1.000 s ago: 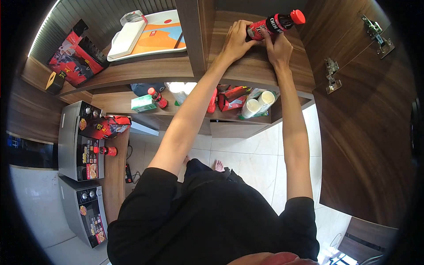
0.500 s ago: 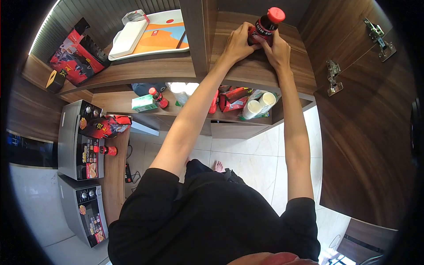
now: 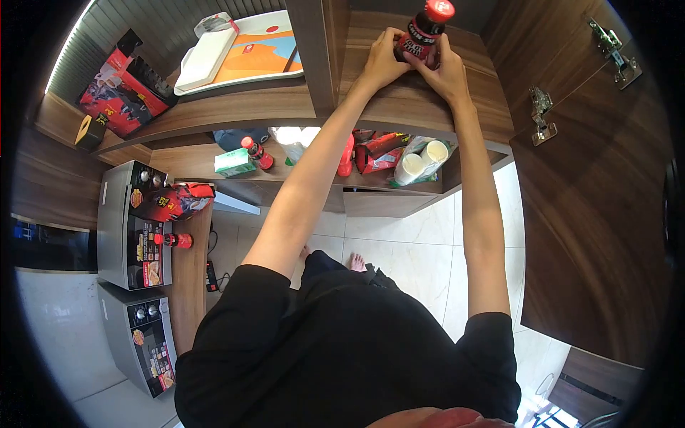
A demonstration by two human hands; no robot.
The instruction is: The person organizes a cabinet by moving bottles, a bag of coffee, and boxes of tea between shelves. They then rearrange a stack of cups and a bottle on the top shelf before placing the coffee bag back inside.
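The left hand [image 3: 384, 65] and right hand [image 3: 449, 75] grasp a red-capped bottle [image 3: 422, 39] between them, at the cupboard shelf [image 3: 479, 100]; whether its base touches the wood is hidden. If the fingers loosen while it leans, it could tip and roll over the front edge, perhaps knocking the paper cups [image 3: 409, 169] below.

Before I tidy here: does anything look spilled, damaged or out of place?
No spill or damage shows, including on the dark red-capped bottle between the left hand and right hand. Slightly odd: a glossy red-and-black pouch and another red-capped bottle sit before a silver boxy microwave, perhaps blocking its door.
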